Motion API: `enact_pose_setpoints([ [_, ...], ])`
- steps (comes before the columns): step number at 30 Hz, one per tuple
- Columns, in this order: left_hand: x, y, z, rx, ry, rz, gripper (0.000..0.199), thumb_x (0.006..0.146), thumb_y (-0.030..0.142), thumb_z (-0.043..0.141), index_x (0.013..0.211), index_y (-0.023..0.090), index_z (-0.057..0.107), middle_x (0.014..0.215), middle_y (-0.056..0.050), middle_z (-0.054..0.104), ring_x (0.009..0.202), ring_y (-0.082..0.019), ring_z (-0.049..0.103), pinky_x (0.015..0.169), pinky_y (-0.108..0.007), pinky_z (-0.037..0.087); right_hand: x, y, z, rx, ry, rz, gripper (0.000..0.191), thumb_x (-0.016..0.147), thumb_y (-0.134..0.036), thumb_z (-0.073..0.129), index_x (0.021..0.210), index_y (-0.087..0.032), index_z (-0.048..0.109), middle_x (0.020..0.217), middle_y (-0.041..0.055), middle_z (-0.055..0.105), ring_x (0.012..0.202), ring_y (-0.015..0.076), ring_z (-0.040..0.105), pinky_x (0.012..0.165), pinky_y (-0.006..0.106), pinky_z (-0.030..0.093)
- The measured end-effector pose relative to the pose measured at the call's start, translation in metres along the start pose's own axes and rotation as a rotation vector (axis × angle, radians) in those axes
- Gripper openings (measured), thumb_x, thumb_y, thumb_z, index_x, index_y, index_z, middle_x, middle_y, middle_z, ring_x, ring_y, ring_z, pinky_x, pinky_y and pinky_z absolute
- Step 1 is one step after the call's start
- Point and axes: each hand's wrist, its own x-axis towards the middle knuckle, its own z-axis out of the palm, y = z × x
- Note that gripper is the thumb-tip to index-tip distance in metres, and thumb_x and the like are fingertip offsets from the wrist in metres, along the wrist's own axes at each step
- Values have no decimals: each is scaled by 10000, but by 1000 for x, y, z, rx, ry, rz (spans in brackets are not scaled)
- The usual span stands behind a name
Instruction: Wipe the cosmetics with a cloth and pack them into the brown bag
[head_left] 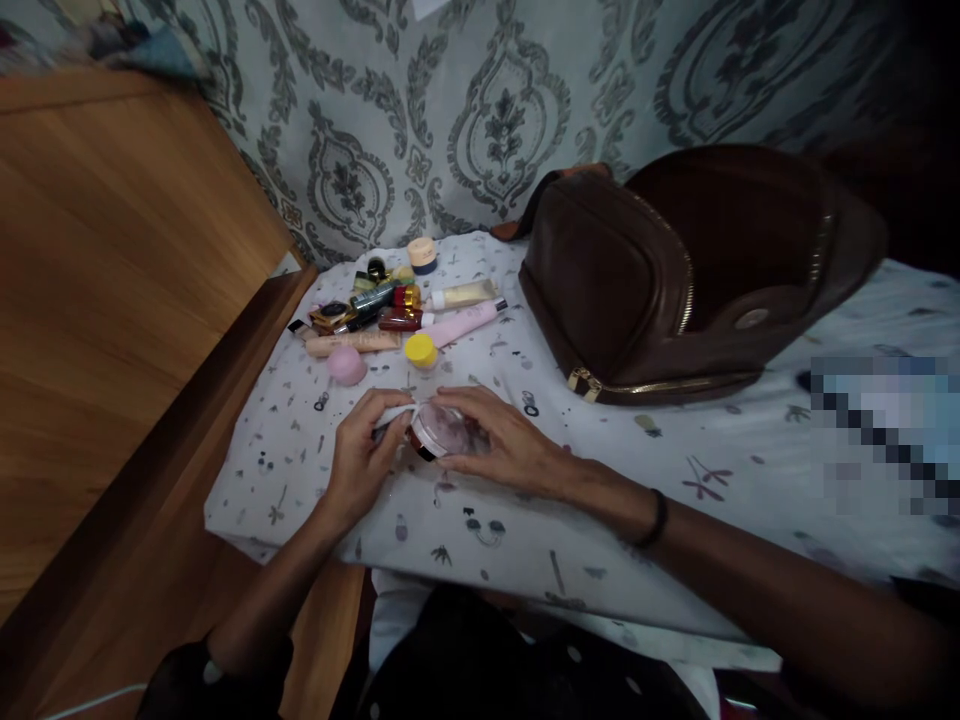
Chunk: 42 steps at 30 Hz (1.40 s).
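Over the front part of the cloth-covered table, my right hand [510, 437] is closed around a round cosmetic jar [437, 430] with a clear, pinkish top and a dark side. The jar is tilted. Beside it, my left hand [365, 452] pinches a thin white piece [395, 414] against the jar's left edge; whether it is cloth or tissue I cannot tell. Just beyond the hands stand a yellow-lidded jar [421, 350] and a round pink container [346, 366]. A beige tube [352, 343] and a pink tube [461, 322] lie behind them.
Several small cosmetics are heaped at the back left, among them a dark red bottle [401, 318], a cream tube [465, 293] and a peach-lidded jar [422, 255]. A brown leather bag [600, 285] gapes unzipped at the right. A wooden panel [127, 230] borders the left, a patterned curtain [510, 110] the back.
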Motion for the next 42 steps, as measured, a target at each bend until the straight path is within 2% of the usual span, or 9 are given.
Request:
enact_pose_setpoints([
  [3,2,1,1,-7,-19,39,158,957,281,549,1033,203,664,1038,-62,673,1013,-200,620,917,-330,490,1,-1,-3,15,-12,3,728,806,-460,742,1440,-267,442,1394,133,542,1269,299,520,1036,534,457],
  [8,1,1,2,32,-47,64,324,1014,239,385,1200,213,650,1196,-90,587,1173,-202,557,1030,-383,454,3,-3,-9,63,-57,39,720,828,-416,723,1464,-265,422,1372,132,540,1219,284,539,987,495,492],
  [12,1,0,3,106,-59,136,352,995,192,414,1279,228,618,1173,-83,575,1137,-191,569,989,-368,480,2,4,-11,83,-97,-5,758,807,-349,740,1481,-292,397,1348,115,534,1188,265,542,953,464,508],
  [14,3,1,2,109,-61,171,342,986,177,438,1275,223,616,1155,-79,614,1099,-184,597,953,-341,496,2,8,-10,82,-101,-16,764,809,-344,740,1486,-294,388,1341,114,534,1169,259,549,936,453,515],
  [20,7,8,0,131,-16,144,198,955,183,532,1105,201,661,1046,-55,718,983,-177,660,878,-286,518,2,10,-9,46,-62,-11,759,790,-441,769,1452,-278,435,1286,117,567,1098,254,583,907,441,529],
  [29,2,13,6,118,5,340,212,943,104,530,1082,196,661,1049,-67,729,1009,-180,665,893,-319,539,3,6,-8,10,27,86,739,755,-457,791,1378,-217,474,1235,117,608,1074,260,608,935,444,519],
  [35,1,17,12,140,-34,454,282,943,63,495,1115,215,660,1086,-85,718,1038,-200,651,911,-377,544,3,3,-10,42,21,164,781,720,-398,812,1383,-223,437,1259,124,581,1129,285,590,947,459,511],
  [39,4,14,13,131,-35,449,260,939,55,502,1102,193,651,1080,-96,712,1044,-200,645,917,-375,540,4,5,-13,61,-28,59,923,729,-313,806,1501,-277,303,1413,126,481,1227,289,530,992,467,490],
  [42,8,11,12,123,-33,418,247,938,54,499,1088,186,644,1080,-95,710,1043,-195,644,914,-367,537,5,7,-15,57,-71,-37,886,772,-225,749,1525,-315,290,1438,112,443,1231,279,510,987,466,494],
])
